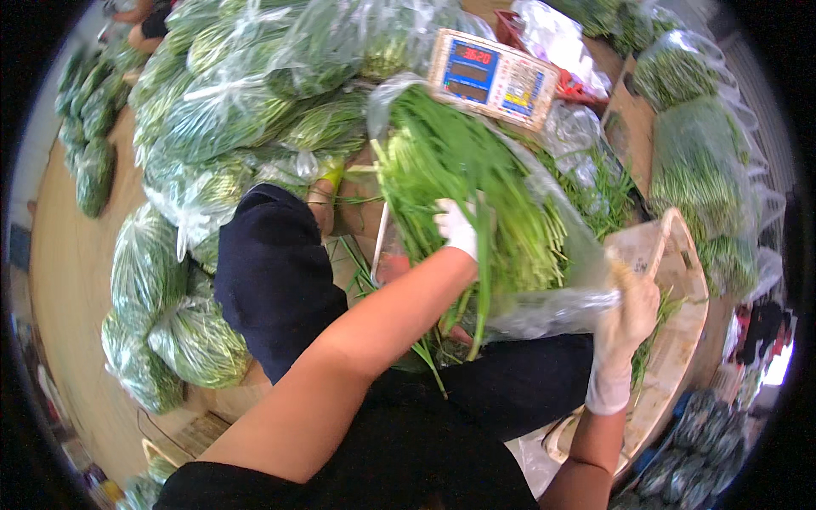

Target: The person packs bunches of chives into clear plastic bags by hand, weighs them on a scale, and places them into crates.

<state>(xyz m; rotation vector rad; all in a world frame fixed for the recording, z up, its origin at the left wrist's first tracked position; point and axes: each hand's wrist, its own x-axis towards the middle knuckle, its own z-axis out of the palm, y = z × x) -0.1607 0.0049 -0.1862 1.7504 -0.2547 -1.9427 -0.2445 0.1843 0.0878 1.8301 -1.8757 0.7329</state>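
A big bundle of long, flat-leaved greens (459, 150), like chives, lies in an opened clear plastic bag (554, 306) in front of me. My left hand (460, 224), in a white glove, is sunk among the leaves with its fingers curled around some; loose leaves hang over the wrist and hide part of the grip. My right hand (628, 306), gloved too and a little blurred, pinches the near right edge of the bag. The pale stem ends point right, towards that hand. Behind the bundle, a digital scale's display panel (494, 78) shows lit red digits.
Filled bags of greens (248, 95) are heaped at the far left, with more bags (150, 268) beside my knee. A plastic crate (685, 280) stands at my right, holding loose leaves. Further bags (695, 166) line the right side. Part of another person (143, 25) shows at top left.
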